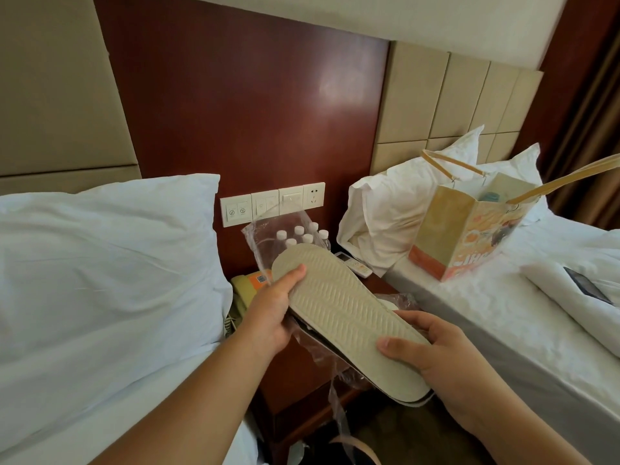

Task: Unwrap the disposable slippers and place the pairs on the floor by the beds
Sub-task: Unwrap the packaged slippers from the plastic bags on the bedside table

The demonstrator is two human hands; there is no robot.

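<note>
A pair of beige disposable slippers (pixel 349 313) is held stacked, ribbed sole up, above the nightstand between two beds. My left hand (pixel 271 310) grips the toe end, thumb on the sole. My right hand (pixel 432 350) grips the heel end, thumb pressed on the sole. Clear plastic wrap (pixel 332 367) hangs loose beneath the slippers and trails down toward the floor. More clear wrap (pixel 265 236) sticks up behind the toe.
A dark wood nightstand (pixel 302 380) holds several white-capped water bottles (pixel 302 234), a telephone (pixel 245 293) and a remote (pixel 355 265). Left bed with white pillow (pixel 107 263). Right bed (pixel 503 313) carries a paper gift bag (pixel 466 236) and pillows. Wall switches (pixel 271 203) behind.
</note>
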